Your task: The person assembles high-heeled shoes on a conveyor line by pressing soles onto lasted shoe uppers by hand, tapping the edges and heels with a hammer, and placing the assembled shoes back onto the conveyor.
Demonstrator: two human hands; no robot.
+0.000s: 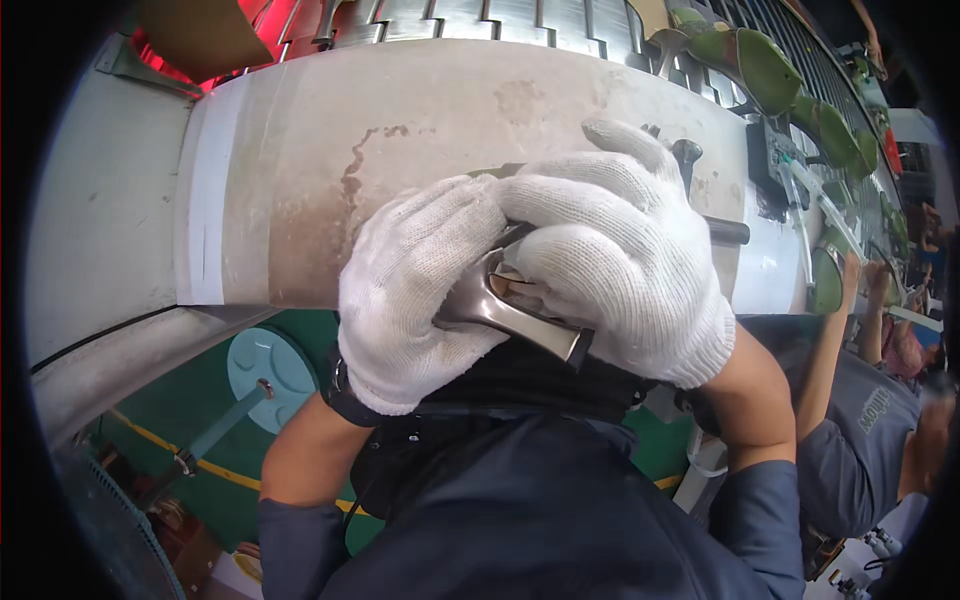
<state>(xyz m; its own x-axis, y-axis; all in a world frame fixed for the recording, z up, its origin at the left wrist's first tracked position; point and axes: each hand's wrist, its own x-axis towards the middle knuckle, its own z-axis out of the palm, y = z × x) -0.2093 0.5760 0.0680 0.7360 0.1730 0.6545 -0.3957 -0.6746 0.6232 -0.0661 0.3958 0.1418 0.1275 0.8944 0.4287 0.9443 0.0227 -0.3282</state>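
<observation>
Both of my hands wear white knit gloves and meet in front of my body, at the near edge of the pale bench. Between them is a high-heeled shoe with a shiny pewter-coloured heel (515, 318), its narrow end pointing down toward the right. My left hand (420, 275) is closed around the shoe's left side. From the right, my right hand (635, 250) has its fingers curled over the shoe, near an opening by the heel. Most of the upper part is hidden under the gloves, and whether the fingers pinch anything small cannot be seen.
Dark tools, one with a rounded black handle (728, 231), lie right of my hands on the stained bench (300, 190). Beyond runs a metal slat conveyor (480, 20) carrying green-soled shoes (755, 68). A light-blue round stool (262, 365) stands lower left; a co-worker (860, 450) is at right.
</observation>
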